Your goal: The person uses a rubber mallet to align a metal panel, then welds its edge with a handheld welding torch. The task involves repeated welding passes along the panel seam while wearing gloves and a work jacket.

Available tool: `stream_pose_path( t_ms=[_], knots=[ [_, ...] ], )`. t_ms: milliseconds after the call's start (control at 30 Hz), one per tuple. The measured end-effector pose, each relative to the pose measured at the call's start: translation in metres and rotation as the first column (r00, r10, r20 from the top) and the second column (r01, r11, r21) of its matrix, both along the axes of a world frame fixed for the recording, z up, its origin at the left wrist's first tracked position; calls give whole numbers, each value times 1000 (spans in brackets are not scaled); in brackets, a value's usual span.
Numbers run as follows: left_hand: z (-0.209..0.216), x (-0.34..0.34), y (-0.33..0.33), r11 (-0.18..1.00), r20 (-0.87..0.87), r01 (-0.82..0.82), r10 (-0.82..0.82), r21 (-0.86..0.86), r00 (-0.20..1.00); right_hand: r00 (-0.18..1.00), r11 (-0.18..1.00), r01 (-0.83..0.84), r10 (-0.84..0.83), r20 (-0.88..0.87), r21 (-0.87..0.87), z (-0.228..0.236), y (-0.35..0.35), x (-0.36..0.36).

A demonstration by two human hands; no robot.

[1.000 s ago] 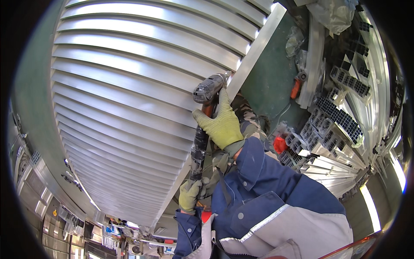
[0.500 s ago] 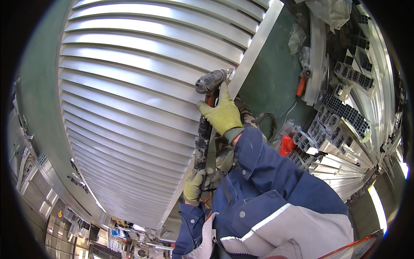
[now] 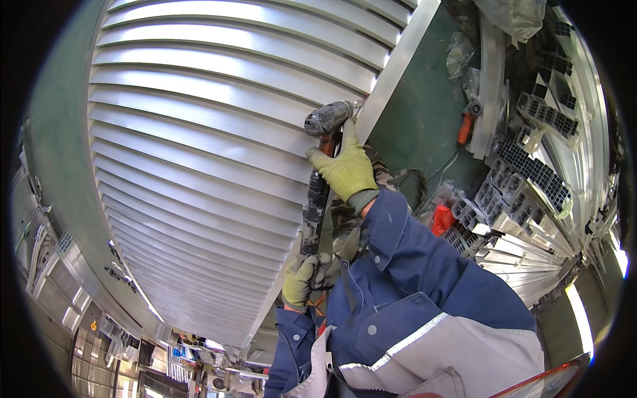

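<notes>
Between both hands (image 3: 348,171), power tool (image 3: 316,192) (marks (image 3: 312,213) illegible)

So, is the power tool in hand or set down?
In hand: the left hand holds the power tool low, the right hand near its head.

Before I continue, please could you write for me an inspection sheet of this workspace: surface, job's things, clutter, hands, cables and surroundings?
Surface: green floor, visible to the right of the silver slatted panel.
Job's things: dark power tool, its head near the panel's frame bar; contact at the tip is unclear.
Clutter: orange-handled tool, clear plastic bag and red item, all at right.
Hands: right hand, gloved, around the tool just below its head; left hand, gloved, at its lower end.
Cables: thin pale line on the floor, possibly a cord.
Surroundings: stacked hollow metal profiles at right; mixed small things at the bottom, too small to identify.
</notes>
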State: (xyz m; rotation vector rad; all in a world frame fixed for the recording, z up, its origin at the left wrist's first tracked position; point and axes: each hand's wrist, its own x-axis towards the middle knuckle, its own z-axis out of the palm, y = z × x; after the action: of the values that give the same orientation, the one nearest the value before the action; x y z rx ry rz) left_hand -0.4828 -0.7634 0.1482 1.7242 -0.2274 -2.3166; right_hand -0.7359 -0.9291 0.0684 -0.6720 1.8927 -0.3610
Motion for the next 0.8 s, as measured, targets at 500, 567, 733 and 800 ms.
stream_pose_path(
  t_ms=[500,567,733,800],
  knots=[
    [7,0,-6,1000,19,28,-28,15,999,1000,1000,-7,7,17,25,0,2,1],
    [7,1,-5,999,40,45,-46,20,998,1000,1000,-5,4,24,24,-1,3,1],
    [6,4,-1,998,58,62,-63,8,996,1000,999,1,-1,13,34,2,4,3],
    [8,5,-2,999,39,43,-44,24,998,1000,1000,-5,5,0,30,0,7,5]
  ],
)
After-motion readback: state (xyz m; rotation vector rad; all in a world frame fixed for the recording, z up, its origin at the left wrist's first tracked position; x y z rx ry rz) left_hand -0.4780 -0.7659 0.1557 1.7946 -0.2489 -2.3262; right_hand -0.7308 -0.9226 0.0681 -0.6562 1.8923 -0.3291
